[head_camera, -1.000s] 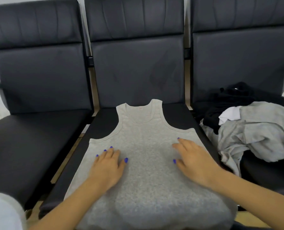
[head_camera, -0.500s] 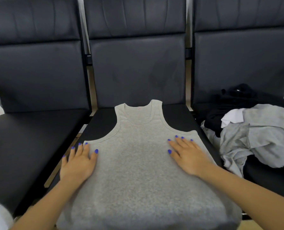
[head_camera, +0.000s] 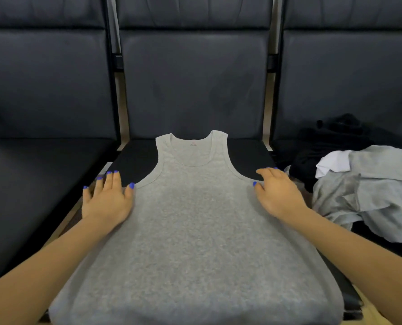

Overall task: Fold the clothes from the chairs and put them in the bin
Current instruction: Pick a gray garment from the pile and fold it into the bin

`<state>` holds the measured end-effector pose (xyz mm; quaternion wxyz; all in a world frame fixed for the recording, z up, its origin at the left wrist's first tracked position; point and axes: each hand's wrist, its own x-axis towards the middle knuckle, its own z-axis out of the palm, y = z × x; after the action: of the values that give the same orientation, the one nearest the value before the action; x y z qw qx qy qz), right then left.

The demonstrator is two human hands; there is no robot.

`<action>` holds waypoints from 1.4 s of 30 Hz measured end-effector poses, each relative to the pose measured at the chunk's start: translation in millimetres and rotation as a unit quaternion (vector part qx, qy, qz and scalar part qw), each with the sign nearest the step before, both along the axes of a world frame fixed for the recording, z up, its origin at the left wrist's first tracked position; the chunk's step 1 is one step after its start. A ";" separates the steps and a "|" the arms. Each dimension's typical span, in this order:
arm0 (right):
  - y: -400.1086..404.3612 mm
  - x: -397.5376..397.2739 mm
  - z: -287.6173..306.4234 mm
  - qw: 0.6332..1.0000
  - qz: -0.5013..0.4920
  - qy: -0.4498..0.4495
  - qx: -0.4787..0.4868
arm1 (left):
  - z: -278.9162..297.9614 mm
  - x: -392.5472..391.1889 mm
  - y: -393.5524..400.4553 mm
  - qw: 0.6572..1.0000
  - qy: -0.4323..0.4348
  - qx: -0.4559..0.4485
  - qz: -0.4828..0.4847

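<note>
A grey tank top (head_camera: 195,221) lies spread flat, neck away from me, on the seat of the middle black chair (head_camera: 134,160). My left hand (head_camera: 107,198) rests flat with straight fingers on the top's left edge below the armhole, fingertips reaching onto the seat. My right hand (head_camera: 278,192) lies flat on the top's right edge by the other armhole. Neither hand grips the cloth. No bin is in view.
A heap of clothes sits on the right chair: grey garments (head_camera: 371,195), a white piece (head_camera: 331,164) and black ones (head_camera: 336,139) behind. The left chair (head_camera: 31,184) has a bare seat. Narrow gaps separate the chairs.
Both hands have slid outward from the middle of the tank top to its side edges and a little farther from me, smoothing the cloth flat. The view has moved closer.
</note>
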<state>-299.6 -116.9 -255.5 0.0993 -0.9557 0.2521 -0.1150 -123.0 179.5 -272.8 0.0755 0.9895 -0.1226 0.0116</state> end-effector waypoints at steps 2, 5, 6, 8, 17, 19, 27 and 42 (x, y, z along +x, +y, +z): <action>3.4 20.4 3.6 1.000 0.002 -0.002 0.029 | -0.6 9.9 -16.8 1.000 -0.020 0.003 -0.022; 2.8 54.5 4.6 1.000 0.014 0.026 0.010 | -1.2 35.5 -43.4 0.998 -0.030 -0.002 -0.053; 1.8 66.9 3.2 0.999 0.017 0.039 -0.003 | -2.6 46.1 -52.8 0.998 -0.025 0.001 -0.059; -2.4 92.8 -1.7 0.998 0.022 0.058 -0.013 | -8.7 69.9 -72.1 0.998 -0.021 0.003 -0.067; -55.4 214.1 -13.2 0.998 -0.015 -0.015 0.067 | -16.3 188.1 -138.1 0.992 -0.042 -0.082 -0.087; -66.3 233.8 -16.0 0.989 -0.042 -0.087 0.110 | -17.8 205.9 -144.3 0.989 -0.071 -0.105 -0.073; -90.9 260.7 -17.5 0.962 -0.111 -0.180 0.175 | -14.9 228.6 -153.8 0.961 -0.048 -0.271 -0.014; -51.7 90.0 153.9 0.929 0.051 -0.234 0.281 | 161.4 89.9 -64.3 0.873 -0.031 -0.459 -0.162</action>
<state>-209.6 -168.5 -101.6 0.4257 -0.8463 0.1943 -0.2543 -33.1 115.2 -111.4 0.5185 0.8088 -0.2642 0.0848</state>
